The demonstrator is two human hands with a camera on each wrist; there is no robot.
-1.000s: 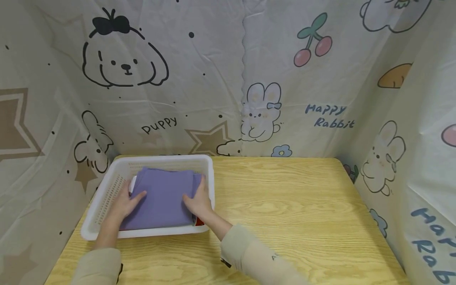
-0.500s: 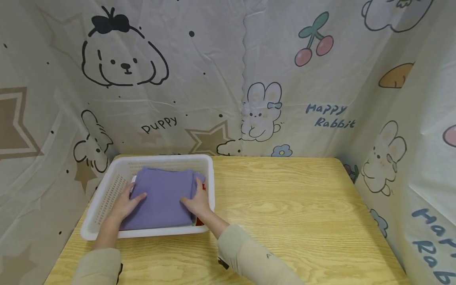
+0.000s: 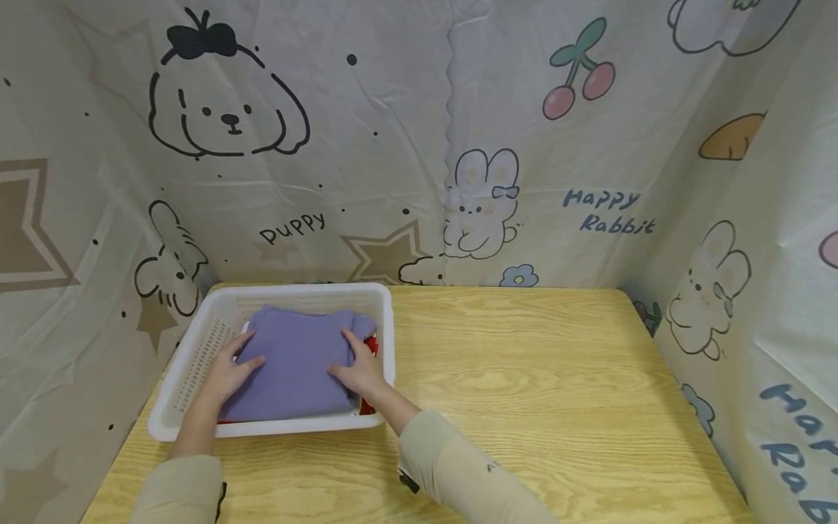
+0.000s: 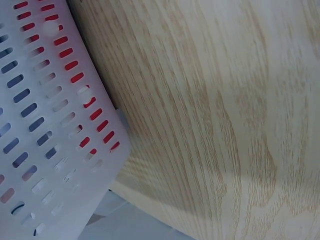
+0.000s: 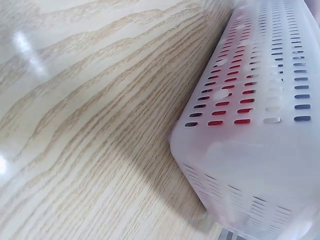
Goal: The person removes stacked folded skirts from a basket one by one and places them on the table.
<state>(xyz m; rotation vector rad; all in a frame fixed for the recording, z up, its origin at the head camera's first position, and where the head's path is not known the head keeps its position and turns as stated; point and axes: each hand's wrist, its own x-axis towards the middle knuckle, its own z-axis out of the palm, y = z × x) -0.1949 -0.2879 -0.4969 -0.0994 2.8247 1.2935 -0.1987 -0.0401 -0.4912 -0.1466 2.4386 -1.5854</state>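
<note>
A folded purple cloth (image 3: 294, 364) lies on top of other things in a white perforated basket (image 3: 301, 290). My left hand (image 3: 227, 372) rests along the cloth's left edge, fingers and thumb spread, thumb over its top. At the right side, my right hand (image 3: 362, 372) touches the cloth with spread fingers, fingertips and thumb on its surface. A loose bit of purple cloth (image 3: 364, 325) sticks out beyond the right fingertips. Red material (image 3: 368, 407) shows beside the cloth near the basket's right end. Neither wrist view shows the hands.
The basket stands on a wood-grain table (image 3: 524, 378), at its left side. Through the slots of the basket wall (image 5: 240, 145), red and dark contents show. A printed curtain (image 3: 393, 145) hangs behind and on both sides.
My right hand has shifted left from the cloth's right edge onto it, its fingertips now over the top. More red shows at the right. The left hand has hardly moved.
</note>
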